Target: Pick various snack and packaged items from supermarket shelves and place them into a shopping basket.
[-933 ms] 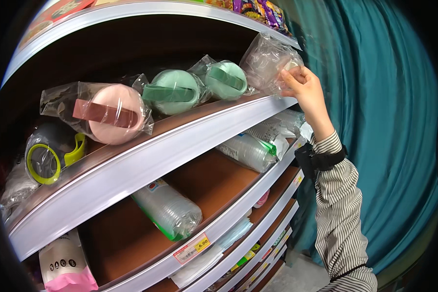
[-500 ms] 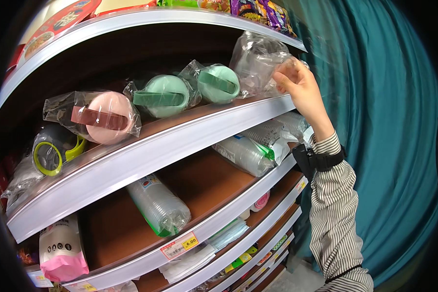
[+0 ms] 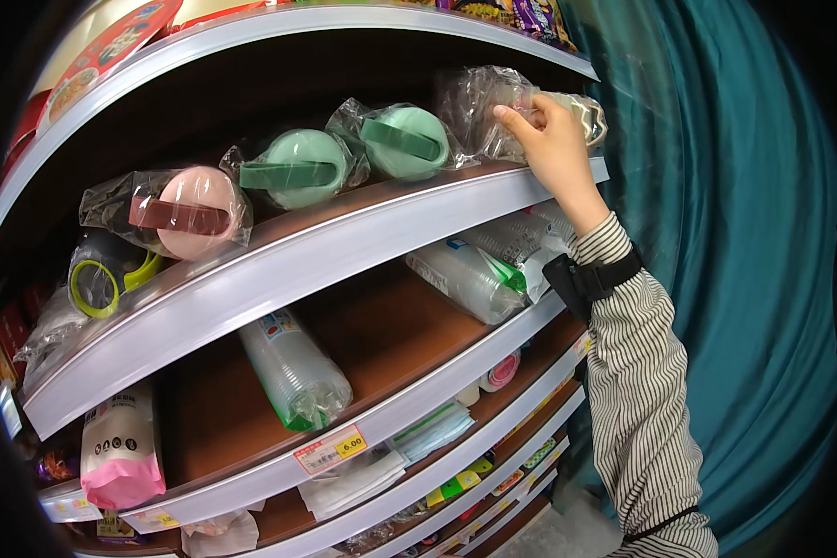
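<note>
My right hand (image 3: 556,139) reaches to the right end of the upper shelf. Its thumb and fingers are closed on a crinkled clear plastic bag (image 3: 479,107); what the bag contains is hard to make out. Just behind the fingers, at the shelf's end, a pale looped, handle-like piece (image 3: 590,117) shows. To the left stand two bagged cups with mint-green lids, the nearer one (image 3: 407,139) beside the plastic and the other (image 3: 302,167) further along. A bagged cup with a pink lid (image 3: 195,212) comes after them. My left hand is out of view.
A dark bottle with a yellow-green ring (image 3: 98,279) lies at the shelf's left end. Below are sleeves of clear plastic cups (image 3: 298,372) and a pink-and-white package (image 3: 121,446). A teal curtain (image 3: 744,232) hangs along the right. The white shelf edge (image 3: 344,246) juts forward.
My right hand has shifted slightly left and turned at the shelf's end, still at the clear plastic. The pale looped piece beside it shows more now. The view has moved a little.
</note>
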A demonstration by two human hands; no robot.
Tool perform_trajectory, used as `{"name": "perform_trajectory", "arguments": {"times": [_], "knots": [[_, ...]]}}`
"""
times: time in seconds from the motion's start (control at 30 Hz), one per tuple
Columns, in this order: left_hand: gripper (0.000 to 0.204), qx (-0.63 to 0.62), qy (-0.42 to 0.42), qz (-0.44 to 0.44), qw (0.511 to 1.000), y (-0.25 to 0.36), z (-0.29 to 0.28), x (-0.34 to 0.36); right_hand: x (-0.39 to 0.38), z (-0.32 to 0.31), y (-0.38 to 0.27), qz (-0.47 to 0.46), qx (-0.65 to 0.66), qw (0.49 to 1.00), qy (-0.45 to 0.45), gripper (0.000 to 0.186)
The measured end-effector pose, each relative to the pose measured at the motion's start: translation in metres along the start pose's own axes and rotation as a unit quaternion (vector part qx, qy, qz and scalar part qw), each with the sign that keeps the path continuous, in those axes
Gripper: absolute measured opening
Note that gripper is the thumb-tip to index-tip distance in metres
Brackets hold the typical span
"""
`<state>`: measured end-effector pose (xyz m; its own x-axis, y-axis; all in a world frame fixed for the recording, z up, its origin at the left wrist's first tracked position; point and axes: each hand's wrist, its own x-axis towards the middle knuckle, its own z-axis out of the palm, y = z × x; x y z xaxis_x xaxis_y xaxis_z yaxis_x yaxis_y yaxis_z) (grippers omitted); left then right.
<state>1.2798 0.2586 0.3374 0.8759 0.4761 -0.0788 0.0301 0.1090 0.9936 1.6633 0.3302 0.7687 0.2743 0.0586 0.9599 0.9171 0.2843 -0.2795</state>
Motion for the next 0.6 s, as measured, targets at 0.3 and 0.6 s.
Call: {"name": "perform_trajectory", "arguments": {"times": [0.3,0.6], "knots": [[0.027,-0.017,0.028,-0.011,0.999,-0.006,0.019,-0.015,-0.009,0.004,-0.003,-0.042,0.048,0.995,0.075,0.041],[0.026,-0.034,0.076,-0.026,0.996,-0.015,0.053,-0.039,-0.027,-0.002,0.005,-0.048,0.016,0.993,0.106,0.040]]}}
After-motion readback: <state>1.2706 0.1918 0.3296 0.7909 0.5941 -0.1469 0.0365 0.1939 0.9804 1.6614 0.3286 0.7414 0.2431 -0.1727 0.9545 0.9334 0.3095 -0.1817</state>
